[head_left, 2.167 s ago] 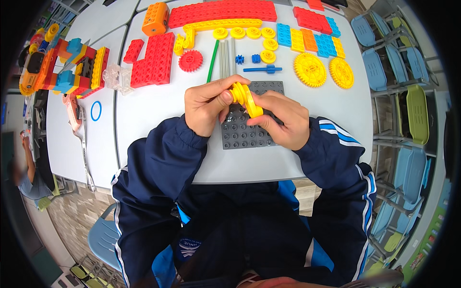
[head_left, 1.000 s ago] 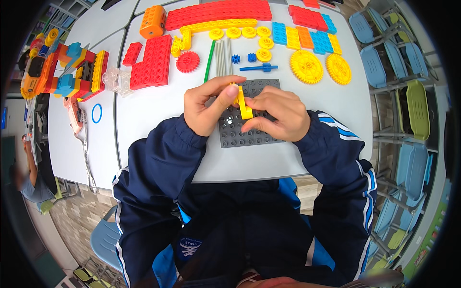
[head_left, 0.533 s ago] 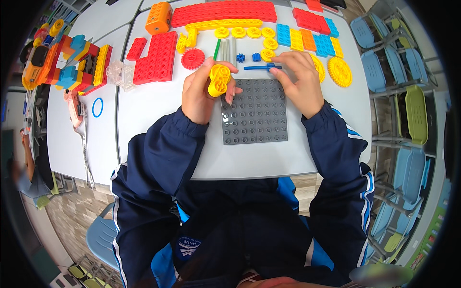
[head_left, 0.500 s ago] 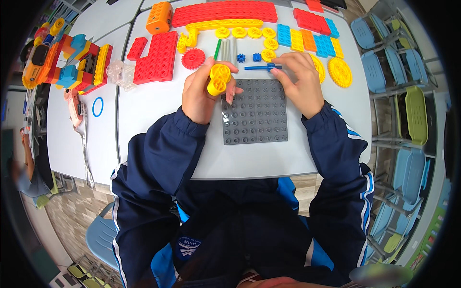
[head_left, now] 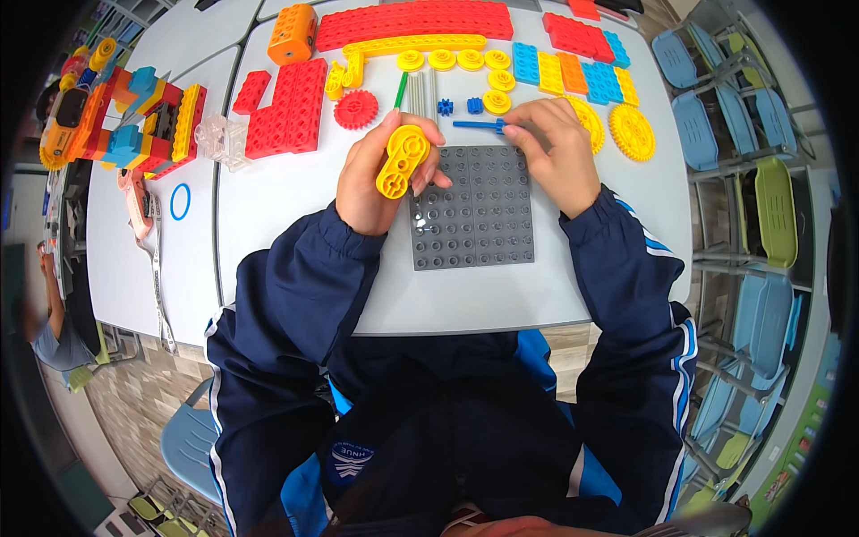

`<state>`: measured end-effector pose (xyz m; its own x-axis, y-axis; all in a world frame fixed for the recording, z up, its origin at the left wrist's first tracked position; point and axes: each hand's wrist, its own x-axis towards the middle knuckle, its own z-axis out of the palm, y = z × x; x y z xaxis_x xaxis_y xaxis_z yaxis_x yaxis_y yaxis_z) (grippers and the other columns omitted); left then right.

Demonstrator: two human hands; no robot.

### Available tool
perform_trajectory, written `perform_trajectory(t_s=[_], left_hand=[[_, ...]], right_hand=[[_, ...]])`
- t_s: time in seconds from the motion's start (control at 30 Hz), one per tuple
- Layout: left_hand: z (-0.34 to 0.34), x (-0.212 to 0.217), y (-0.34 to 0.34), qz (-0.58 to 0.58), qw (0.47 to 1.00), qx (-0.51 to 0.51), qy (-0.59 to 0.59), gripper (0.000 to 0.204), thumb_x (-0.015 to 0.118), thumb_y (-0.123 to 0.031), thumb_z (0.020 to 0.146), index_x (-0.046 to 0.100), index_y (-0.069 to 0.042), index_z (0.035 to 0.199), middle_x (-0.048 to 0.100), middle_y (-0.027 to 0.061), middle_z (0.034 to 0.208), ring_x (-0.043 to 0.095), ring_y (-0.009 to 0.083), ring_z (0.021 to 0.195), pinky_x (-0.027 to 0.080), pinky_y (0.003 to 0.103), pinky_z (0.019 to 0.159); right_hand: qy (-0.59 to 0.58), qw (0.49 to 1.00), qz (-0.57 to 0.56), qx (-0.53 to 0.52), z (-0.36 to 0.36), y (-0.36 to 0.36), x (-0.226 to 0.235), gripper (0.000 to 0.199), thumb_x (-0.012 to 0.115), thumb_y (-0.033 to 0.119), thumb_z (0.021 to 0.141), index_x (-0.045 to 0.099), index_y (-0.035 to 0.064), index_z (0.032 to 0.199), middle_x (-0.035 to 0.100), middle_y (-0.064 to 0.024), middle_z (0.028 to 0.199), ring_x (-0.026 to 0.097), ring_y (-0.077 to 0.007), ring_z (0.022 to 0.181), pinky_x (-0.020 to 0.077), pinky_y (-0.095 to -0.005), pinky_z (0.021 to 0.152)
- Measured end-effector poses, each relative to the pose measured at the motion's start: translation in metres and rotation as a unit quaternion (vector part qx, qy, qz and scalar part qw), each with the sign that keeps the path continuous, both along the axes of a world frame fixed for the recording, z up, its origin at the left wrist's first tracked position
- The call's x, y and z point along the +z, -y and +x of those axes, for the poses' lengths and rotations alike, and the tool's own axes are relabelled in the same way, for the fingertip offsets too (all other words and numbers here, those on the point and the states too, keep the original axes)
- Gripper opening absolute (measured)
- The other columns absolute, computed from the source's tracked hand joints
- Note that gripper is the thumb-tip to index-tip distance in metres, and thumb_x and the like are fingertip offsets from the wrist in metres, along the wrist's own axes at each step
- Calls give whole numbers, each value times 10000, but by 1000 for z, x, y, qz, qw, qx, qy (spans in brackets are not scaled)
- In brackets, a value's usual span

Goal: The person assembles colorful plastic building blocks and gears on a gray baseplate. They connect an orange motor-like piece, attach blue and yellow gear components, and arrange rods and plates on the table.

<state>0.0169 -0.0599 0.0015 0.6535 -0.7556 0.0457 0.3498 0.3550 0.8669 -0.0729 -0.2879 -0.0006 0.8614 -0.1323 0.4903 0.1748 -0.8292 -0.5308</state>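
Between the fingers of my left hand (head_left: pixel 362 183) is a yellow crank-shaped building piece (head_left: pixel 403 163) with round holes, its holed face turned up. My right hand (head_left: pixel 564 154) pinches the thick end of a blue axle (head_left: pixel 476 123) with thumb and forefinger, while the thin end points left. I cannot tell whether the axle is lifted off the table. Below and between both hands lies a dark grey studded baseplate (head_left: pixel 474 234), with nothing on its studs. A green rod (head_left: pixel 401 91) and grey rods (head_left: pixel 417 93) lie just past my left hand.
Beyond my hands lie small blue gears (head_left: pixel 445 107), yellow wheels (head_left: pixel 441 60), a red gear (head_left: pixel 356 109), big yellow gears (head_left: pixel 632 132) and red bricks (head_left: pixel 288 107). On the left stand a built brick model (head_left: pixel 143 116) and a lanyard (head_left: pixel 157 259). Stacked chairs (head_left: pixel 761 215) are at right.
My left hand has turned the yellow crank piece so its broad holed face now shows. The right hand keeps its pinch on the blue axle, nearly in place.
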Motion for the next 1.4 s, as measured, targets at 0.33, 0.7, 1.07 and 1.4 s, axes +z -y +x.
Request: perform_trajectory(t_s=[0.33,0.7,1.07,1.4], left_hand=[[-1,3,2,6,995,93,30,462,351,-393,1075,585,-16,1206,560,71,943,592,149,906,574,394,863],[-2,1,1,8,996,84,38,441,394,-399,1071,578,-24,1214,559,70,1000,579,145,955,561,397,896],[-3,-5,4,14,988,128,81,427,427,-408,1068,531,-51,1275,581,79,1069,613,172,1006,531,423,980],[-9,2,-3,52,982,105,147,411,436,-397,1063,513,-59,1284,592,97,1165,658,235,1082,595,394,885]], right_hand=[[128,956,251,83,-10,-12,12,129,698,7,887,688,-7,1014,729,-82,973,666,-137,839,519,-262,789],[91,969,189,134,-18,-23,22,122,681,-70,858,688,-20,970,725,-136,970,702,-222,883,546,-295,817],[209,970,-24,121,-17,-18,28,287,662,-161,692,712,-38,946,715,-177,966,683,-318,801,551,-350,709],[194,972,129,39,-15,-9,24,108,708,-27,875,715,-42,982,723,-137,961,684,-195,823,556,-297,754]])
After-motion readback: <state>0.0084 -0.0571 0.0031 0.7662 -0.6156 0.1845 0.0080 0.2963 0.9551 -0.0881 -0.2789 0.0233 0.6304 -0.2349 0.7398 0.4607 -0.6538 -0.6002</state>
